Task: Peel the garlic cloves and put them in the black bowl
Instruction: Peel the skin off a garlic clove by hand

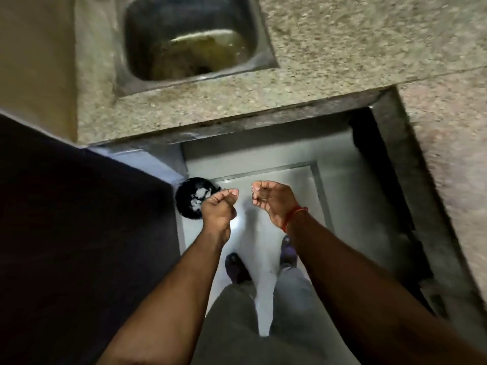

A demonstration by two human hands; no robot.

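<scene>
My left hand (220, 206) is curled into a fist, thumb on top, just right of and partly over a black round container (189, 198) that stands low by the cabinet corner with white bits inside. The fist shows nothing in its grasp. My right hand (271, 200) is held palm-up and cupped, fingers loosely curled, a short gap from the left hand. I cannot make out anything in its palm. No garlic cloves are clearly visible.
A steel sink (189, 38) with murky water is set in the speckled stone counter (342, 48) ahead. The counter wraps round to the right. A dark surface (79, 233) fills the left. My feet stand on the pale floor (263, 233) below.
</scene>
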